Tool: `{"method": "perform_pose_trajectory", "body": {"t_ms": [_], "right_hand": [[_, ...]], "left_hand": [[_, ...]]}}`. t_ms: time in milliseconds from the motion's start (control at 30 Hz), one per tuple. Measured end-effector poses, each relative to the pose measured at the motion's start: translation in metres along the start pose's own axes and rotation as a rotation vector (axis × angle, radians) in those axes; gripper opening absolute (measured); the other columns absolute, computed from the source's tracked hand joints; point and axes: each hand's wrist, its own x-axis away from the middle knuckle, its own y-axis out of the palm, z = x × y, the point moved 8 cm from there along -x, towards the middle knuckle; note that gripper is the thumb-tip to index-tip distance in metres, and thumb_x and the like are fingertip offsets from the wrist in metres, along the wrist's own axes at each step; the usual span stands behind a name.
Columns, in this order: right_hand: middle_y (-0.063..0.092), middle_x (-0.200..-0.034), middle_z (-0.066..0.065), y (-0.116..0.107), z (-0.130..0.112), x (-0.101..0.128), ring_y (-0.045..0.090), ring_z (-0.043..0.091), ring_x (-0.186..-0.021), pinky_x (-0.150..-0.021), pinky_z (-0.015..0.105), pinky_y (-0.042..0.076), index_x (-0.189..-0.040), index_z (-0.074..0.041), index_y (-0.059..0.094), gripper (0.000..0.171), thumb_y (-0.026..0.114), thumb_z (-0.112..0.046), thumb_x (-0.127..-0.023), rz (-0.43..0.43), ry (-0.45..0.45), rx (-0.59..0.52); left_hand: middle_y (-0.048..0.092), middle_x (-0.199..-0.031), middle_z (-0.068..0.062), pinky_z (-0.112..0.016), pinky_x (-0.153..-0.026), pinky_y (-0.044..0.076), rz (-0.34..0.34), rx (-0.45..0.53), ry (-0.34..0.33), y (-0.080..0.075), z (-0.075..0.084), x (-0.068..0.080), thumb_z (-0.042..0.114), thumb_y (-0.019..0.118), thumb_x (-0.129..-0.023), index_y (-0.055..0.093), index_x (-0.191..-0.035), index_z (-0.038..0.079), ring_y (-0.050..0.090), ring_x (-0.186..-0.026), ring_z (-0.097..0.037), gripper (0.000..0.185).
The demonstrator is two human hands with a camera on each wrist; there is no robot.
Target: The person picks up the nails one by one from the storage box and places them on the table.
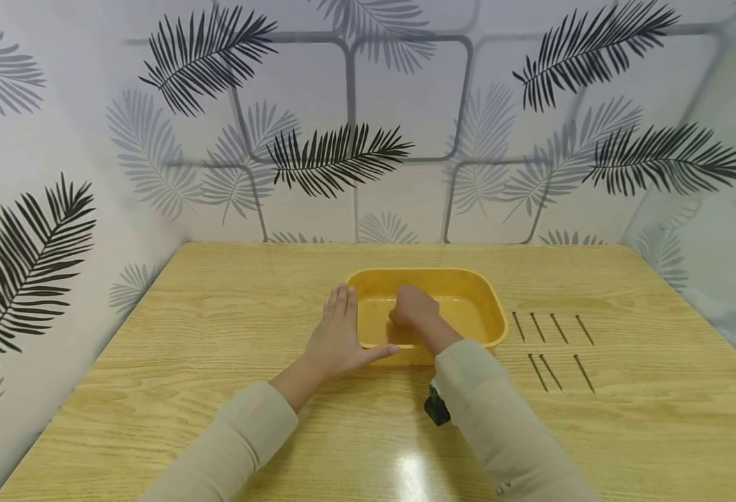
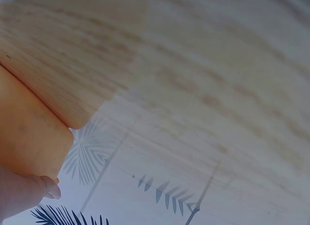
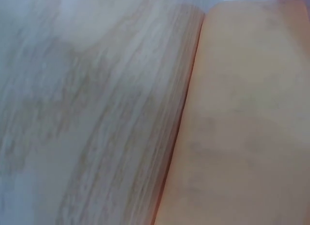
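Note:
A yellow plastic tray [image 1: 468, 280] stands on the wooden table; its outer wall [image 3: 242, 113] fills much of the right wrist view. My left hand [image 1: 336, 341] rests at its near left corner, fingers straight along the left rim and thumb stretched along the front rim. Inside the tray is my right hand [image 1: 415, 307], knuckles up and fingers bent down toward the floor. Its fingertips are hidden, and I cannot tell whether they hold anything. To the right of the tray, several dark nails [image 1: 558, 328] lie in two rows, nearly parallel and slanted.
The wooden table [image 1: 186, 328] meets a leaf-patterned wall [image 1: 399, 202] behind the tray. A small black device [image 1: 436, 406] hangs beneath my right wrist, close to the tray's front. Beige sleeves [image 1: 500, 411] cover both forearms.

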Motion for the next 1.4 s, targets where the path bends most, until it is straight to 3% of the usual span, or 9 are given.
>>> {"method": "perform_pose_trajectory", "body": {"t_ms": [133, 267, 467, 700, 867, 1033, 1167, 1300, 1400], "right_hand": [[0.039, -0.064, 0.001, -0.002, 0.004, 0.001, 0.036, 0.014, -0.059, -0.049, 0.027, 0.032, -0.065, -0.010, 0.048, 0.020, 0.056, -0.009, -0.083, 0.000, 0.043, -0.017], [0.049, -0.070, 0.002, -0.003, 0.006, 0.001, 0.040, 0.014, -0.061, -0.049, 0.027, 0.037, -0.069, -0.008, 0.057, 0.014, 0.055, -0.008, -0.082, 0.027, 0.083, -0.009], [0.063, -0.086, 0.006, -0.001, 0.007, 0.000, 0.048, 0.014, -0.068, -0.064, 0.035, 0.052, -0.089, -0.005, 0.067, 0.018, 0.049, -0.008, -0.090, 0.021, 0.144, 0.041], [0.065, -0.092, 0.006, 0.003, 0.005, 0.000, 0.052, 0.015, -0.071, -0.069, 0.038, 0.054, -0.097, -0.007, 0.067, 0.020, 0.048, -0.011, -0.093, -0.008, 0.157, 0.104], [0.063, -0.091, 0.006, 0.002, 0.008, -0.001, 0.049, 0.015, -0.068, -0.063, 0.034, 0.052, -0.093, -0.006, 0.065, 0.015, 0.051, -0.010, -0.089, -0.003, 0.156, 0.092], [0.057, -0.081, 0.005, -0.002, 0.011, 0.001, 0.044, 0.015, -0.064, -0.052, 0.028, 0.041, -0.077, -0.006, 0.061, 0.010, 0.053, -0.007, -0.083, 0.011, 0.129, 0.025], [0.050, -0.073, 0.004, -0.009, 0.011, 0.006, 0.041, 0.015, -0.062, -0.049, 0.026, 0.035, -0.068, -0.008, 0.054, 0.015, 0.054, -0.006, -0.083, 0.044, 0.106, -0.028], [0.047, -0.071, 0.003, -0.010, 0.012, 0.002, 0.041, 0.016, -0.061, -0.048, 0.027, 0.036, -0.066, -0.007, 0.051, 0.018, 0.057, -0.008, -0.082, 0.059, 0.099, -0.053], [0.049, -0.070, 0.005, -0.003, 0.018, -0.013, 0.044, 0.017, -0.062, -0.052, 0.030, 0.042, -0.066, -0.005, 0.054, 0.017, 0.060, -0.011, -0.081, 0.101, 0.040, -0.088]], "left_hand": [[0.004, -0.154, -0.026, -0.047, -0.117, 0.012, 0.002, 0.008, -0.003, 0.000, 0.000, 0.000, 0.070, 0.056, -0.076, 0.008, -0.146, -0.008, 0.002, -0.144, -0.037, 0.115], [0.003, -0.154, -0.026, -0.046, -0.117, 0.011, -0.001, 0.008, -0.008, 0.001, -0.001, -0.001, 0.069, 0.056, -0.076, 0.007, -0.146, -0.008, 0.001, -0.144, -0.036, 0.115], [0.005, -0.154, -0.026, -0.046, -0.117, 0.012, -0.001, -0.003, -0.011, 0.001, -0.001, -0.001, 0.070, 0.055, -0.076, 0.007, -0.146, -0.008, 0.002, -0.144, -0.037, 0.116], [0.005, -0.153, -0.026, -0.047, -0.117, 0.012, -0.006, 0.000, -0.011, -0.001, 0.000, 0.000, 0.070, 0.056, -0.076, 0.008, -0.146, -0.008, 0.003, -0.143, -0.038, 0.115], [0.005, -0.153, -0.027, -0.047, -0.117, 0.013, -0.006, -0.006, -0.007, -0.002, 0.001, 0.000, 0.069, 0.055, -0.077, 0.008, -0.146, -0.009, 0.004, -0.143, -0.038, 0.114], [0.005, -0.153, -0.026, -0.047, -0.117, 0.013, -0.010, 0.001, -0.010, -0.001, 0.001, 0.001, 0.069, 0.056, -0.076, 0.009, -0.146, -0.008, 0.003, -0.143, -0.038, 0.114], [0.005, -0.154, -0.026, -0.046, -0.117, 0.012, -0.011, -0.002, -0.010, -0.001, 0.002, 0.001, 0.070, 0.055, -0.076, 0.008, -0.146, -0.008, 0.003, -0.143, -0.038, 0.114], [0.006, -0.153, -0.027, -0.046, -0.117, 0.012, -0.009, -0.015, -0.007, -0.001, 0.002, 0.001, 0.070, 0.055, -0.076, 0.008, -0.146, -0.008, 0.004, -0.143, -0.038, 0.114], [0.005, -0.153, -0.027, -0.046, -0.117, 0.012, -0.008, -0.013, -0.005, -0.001, 0.001, 0.001, 0.070, 0.055, -0.076, 0.008, -0.146, -0.009, 0.004, -0.143, -0.039, 0.114]]}}
